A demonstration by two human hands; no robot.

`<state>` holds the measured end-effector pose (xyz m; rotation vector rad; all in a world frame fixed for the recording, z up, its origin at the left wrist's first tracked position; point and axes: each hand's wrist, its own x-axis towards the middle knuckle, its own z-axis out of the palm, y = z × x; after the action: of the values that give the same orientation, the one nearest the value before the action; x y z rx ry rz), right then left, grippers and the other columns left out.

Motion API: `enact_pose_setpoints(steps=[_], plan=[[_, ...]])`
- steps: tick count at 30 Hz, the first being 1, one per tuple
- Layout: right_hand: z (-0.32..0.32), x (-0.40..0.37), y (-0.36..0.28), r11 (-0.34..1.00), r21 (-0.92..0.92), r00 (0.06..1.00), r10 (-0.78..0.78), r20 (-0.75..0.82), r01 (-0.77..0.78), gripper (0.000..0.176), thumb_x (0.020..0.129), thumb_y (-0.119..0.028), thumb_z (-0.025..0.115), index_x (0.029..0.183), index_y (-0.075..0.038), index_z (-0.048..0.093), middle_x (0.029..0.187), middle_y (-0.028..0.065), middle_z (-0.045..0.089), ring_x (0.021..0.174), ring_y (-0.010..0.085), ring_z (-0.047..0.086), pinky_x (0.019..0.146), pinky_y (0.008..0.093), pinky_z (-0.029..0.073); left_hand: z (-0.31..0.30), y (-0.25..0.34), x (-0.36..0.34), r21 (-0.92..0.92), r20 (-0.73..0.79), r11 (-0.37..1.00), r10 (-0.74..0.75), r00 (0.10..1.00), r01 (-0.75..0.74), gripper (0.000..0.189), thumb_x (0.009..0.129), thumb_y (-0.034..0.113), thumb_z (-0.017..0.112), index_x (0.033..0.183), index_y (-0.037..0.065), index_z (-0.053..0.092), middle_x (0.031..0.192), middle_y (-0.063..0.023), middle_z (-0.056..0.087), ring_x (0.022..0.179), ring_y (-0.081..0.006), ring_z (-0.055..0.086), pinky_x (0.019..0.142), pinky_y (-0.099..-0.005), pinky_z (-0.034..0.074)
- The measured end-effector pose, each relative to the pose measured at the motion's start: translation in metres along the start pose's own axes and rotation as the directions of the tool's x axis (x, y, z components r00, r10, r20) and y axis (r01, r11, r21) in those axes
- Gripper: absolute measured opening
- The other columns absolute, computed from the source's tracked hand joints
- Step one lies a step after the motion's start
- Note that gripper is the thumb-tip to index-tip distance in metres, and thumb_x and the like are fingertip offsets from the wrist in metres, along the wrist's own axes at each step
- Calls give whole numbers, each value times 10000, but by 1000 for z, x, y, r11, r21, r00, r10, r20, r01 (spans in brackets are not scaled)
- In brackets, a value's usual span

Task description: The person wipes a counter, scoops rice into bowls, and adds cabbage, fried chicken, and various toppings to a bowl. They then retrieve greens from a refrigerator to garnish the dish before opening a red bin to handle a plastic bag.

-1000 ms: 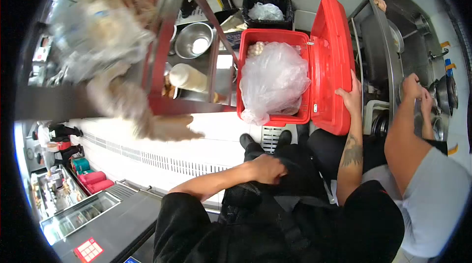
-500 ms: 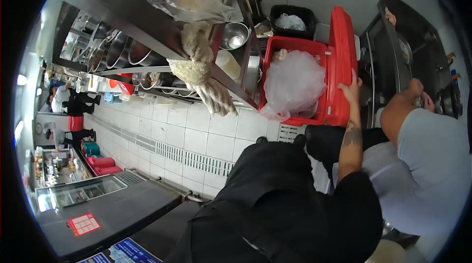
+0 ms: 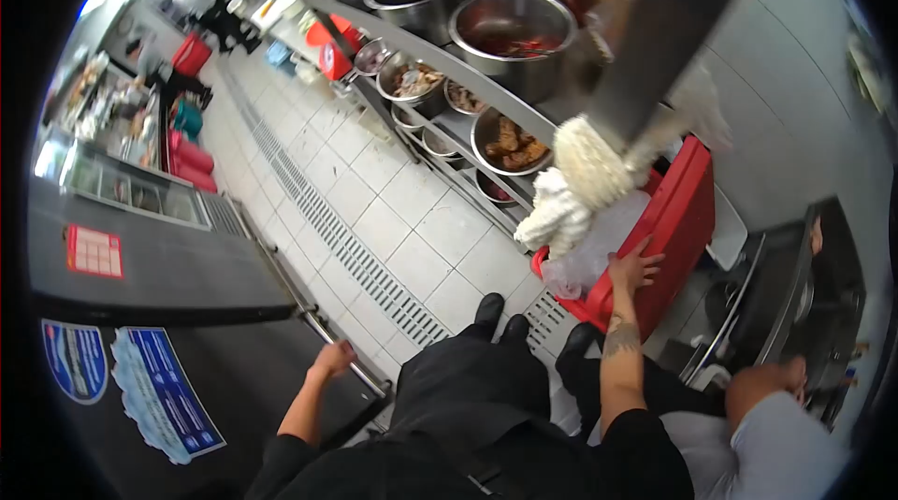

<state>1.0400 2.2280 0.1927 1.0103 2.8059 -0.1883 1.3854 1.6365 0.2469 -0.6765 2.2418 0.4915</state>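
My right hand, fingers spread, is at the raised lid of a red cooler box. A clear plastic bag bulges from the box, and a pale cloth hangs in front of part of it. On the other side, my left hand is loosely curled with nothing visible in it. It is close to the metal rail along the edge of a dark refrigeration unit.
Steel shelves hold several pots and bowls, including fried pieces. A drain grate crosses the tiled floor. Close on my right is a person's arm beside a dark metal counter. Two people stand far left.
My view has swung left and my left hand has come into sight beside the rail. My right hand stays at the cooler lid, its fingers now spread.
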Motion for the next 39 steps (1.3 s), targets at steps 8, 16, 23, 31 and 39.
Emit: enact_pose_setpoints(steps=[8, 16, 23, 31, 39], plan=[[102, 2, -77, 998, 24, 992, -56, 116, 53, 785, 754, -380, 655, 1378, -139, 244, 1366, 234, 196, 1205, 436, 315, 903, 576, 340, -46, 133, -116, -562, -68, 817, 114, 991, -132, 141, 868, 100, 589, 975, 12, 613, 800, -33, 636, 727, -102, 579, 673, -263, 480], [-20, -117, -74, -24, 928, 887, -284, -363, 372, 323, 863, -129, 576, 1138, 38, 542, 1075, 83, 614, 1013, 193, 552, 895, 310, 414, -84, 140, -41, -343, -205, 793, 460, 864, -504, 195, 828, 166, 616, 964, 27, 618, 791, -114, 637, 633, -220, 594, 603, -317, 474], [-84, -235, -146, -271, 944, 919, -290, -268, 190, 262, 962, -155, 489, 1135, 39, 520, 1064, 41, 579, 965, 118, 528, 849, 269, 417, -184, 292, 5, -249, -222, 179, 946, 236, -952, 428, 820, 224, 678, 1164, 6, 549, 1083, -150, 609, 1039, -268, 588, 898, -346, 454], [-4, -270, -126, -570, 778, 918, -397, 20, -264, 624, 885, -290, 596, 1397, -68, 317, 1395, 81, 377, 1269, 227, 394, 1072, 384, 295, -144, 422, -40, -282, -545, -162, 839, 19, -946, 431, 900, 151, 497, 1283, -19, 397, 1158, -257, 532, 1007, -411, 564, 851, -426, 468], [-147, -268, -123, -446, 892, 915, -322, -244, 81, 500, 954, -350, 432, 1348, -60, 332, 1304, 129, 439, 1195, 264, 450, 954, 430, 423, -156, 325, -9, -215, -304, -34, 952, 34, -976, 445, 900, 161, 497, 1304, 6, 395, 994, -188, 496, 878, -366, 556, 726, -428, 475]])
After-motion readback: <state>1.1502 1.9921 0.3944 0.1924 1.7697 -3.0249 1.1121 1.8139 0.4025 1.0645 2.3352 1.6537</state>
